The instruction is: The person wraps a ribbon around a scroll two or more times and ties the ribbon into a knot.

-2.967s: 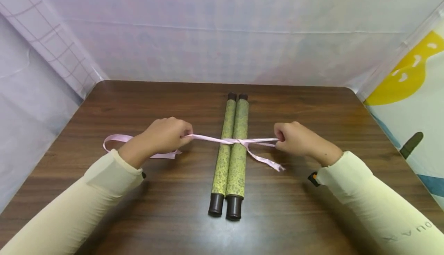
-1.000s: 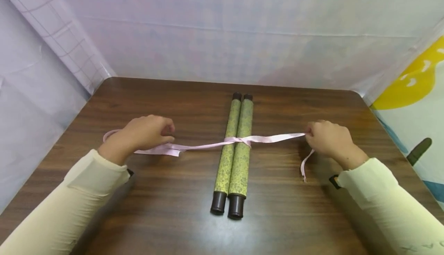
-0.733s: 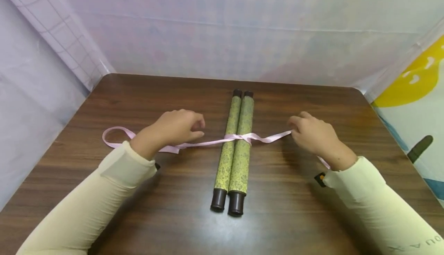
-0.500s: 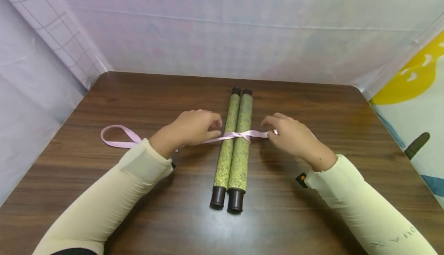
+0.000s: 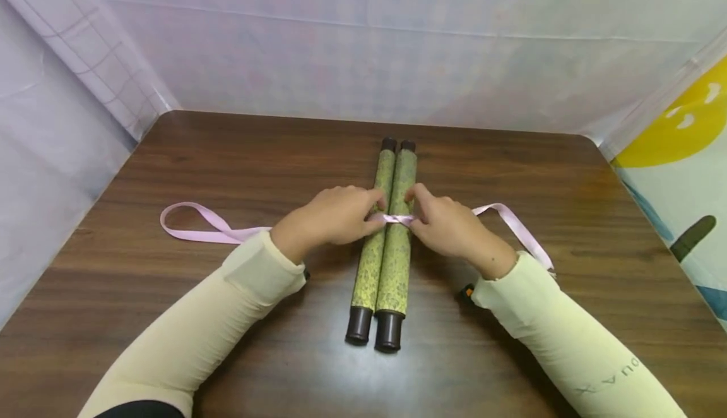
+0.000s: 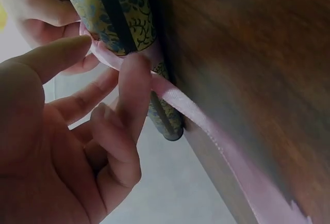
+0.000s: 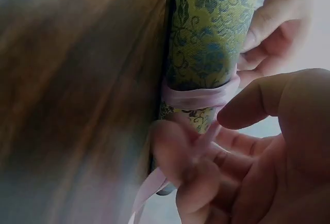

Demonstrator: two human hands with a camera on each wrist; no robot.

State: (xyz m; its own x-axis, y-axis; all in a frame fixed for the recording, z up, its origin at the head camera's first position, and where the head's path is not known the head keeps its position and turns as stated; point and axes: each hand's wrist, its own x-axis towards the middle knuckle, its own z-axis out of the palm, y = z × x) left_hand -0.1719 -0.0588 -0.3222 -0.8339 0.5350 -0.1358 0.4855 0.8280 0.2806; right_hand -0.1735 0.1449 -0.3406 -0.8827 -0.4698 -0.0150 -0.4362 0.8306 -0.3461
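Two rolled scrolls (image 5: 393, 266) in yellow-green patterned cloth, with dark brown end knobs, lie side by side on the table. A pink ribbon (image 5: 399, 219) wraps their middle and crosses on top. From the left, my left hand (image 5: 343, 216) reaches over the left scroll, thumb and index apart at the ribbon; its index fingertip (image 6: 135, 66) touches the band. My right hand (image 5: 449, 225) comes in from the right. In the right wrist view, a ribbon strand (image 7: 209, 136) runs from the band between its thumb and curled fingers, which hide part of the strand.
The brown wooden table (image 5: 255, 153) carries everything. A ribbon loop (image 5: 199, 235) lies to the left, by the left sleeve. The other tail (image 5: 522, 232) arches behind the right wrist. Pale sheet walls (image 5: 369, 45) stand along the back and sides.
My left hand released the ribbon's left part and moved right, onto the scrolls. My right hand travelled left along its strand to the crossing; that tail now trails behind its wrist.
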